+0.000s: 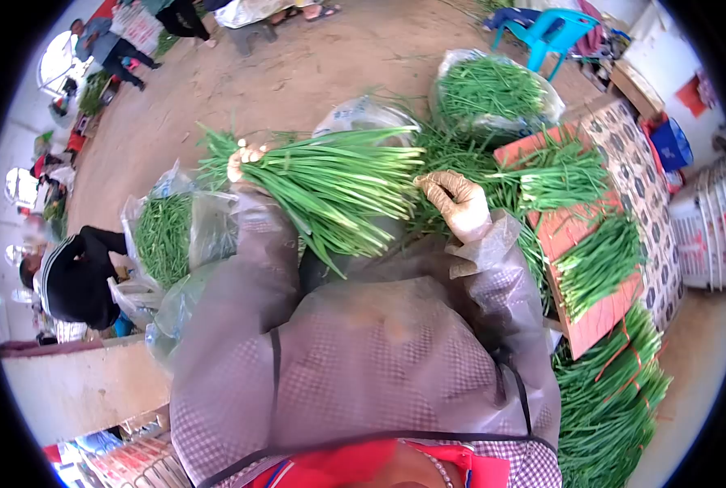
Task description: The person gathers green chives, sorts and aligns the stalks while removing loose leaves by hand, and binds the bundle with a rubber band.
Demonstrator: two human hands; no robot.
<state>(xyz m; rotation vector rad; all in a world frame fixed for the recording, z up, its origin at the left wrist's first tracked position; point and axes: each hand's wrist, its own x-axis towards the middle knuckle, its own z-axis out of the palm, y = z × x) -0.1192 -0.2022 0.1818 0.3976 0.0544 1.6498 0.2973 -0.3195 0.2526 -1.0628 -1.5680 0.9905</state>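
My left hand [245, 159], in a pale glove, is wrapped round a large bunch of garlic chives [338, 175]. The stalks fan out to the right across my front, and their leafy tips stick out behind the left hand. Close to the right ends of the bunch is my right hand [460, 203], also gloved, with thumb and fingers pinched together. Whatever may be between those fingertips is too small to tell. Loose green chives [452, 159] lie beyond and below the right hand.
On my right, a red board [570, 236] bears chive bundles [599, 260]; more tied chives [615, 407] lie below it. Plastic bags of greens stand at front right [493, 89] and left [163, 236]. A blue chair [554, 37] stands behind. A person in black [78, 272] crouches at left.
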